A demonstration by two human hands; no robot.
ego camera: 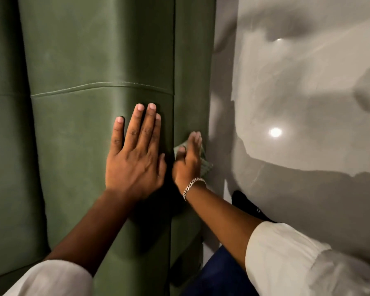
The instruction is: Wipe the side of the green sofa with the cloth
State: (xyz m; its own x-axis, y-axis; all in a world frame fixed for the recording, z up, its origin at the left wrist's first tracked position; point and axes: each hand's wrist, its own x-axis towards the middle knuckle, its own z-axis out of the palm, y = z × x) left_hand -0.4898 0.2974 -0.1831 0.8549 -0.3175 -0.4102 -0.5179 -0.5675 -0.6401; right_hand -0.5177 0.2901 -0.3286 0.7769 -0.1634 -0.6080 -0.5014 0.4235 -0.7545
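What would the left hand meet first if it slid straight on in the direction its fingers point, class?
The left hand lies flat on the green sofa, fingers pointing up the picture. Sliding on, it would first cross the stitched seam just beyond its fingertips, then only more upholstery, as far as the picture shows.

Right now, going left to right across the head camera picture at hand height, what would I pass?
Green sofa → left hand flat on the sofa → right hand pressing the cloth → glossy grey floor.
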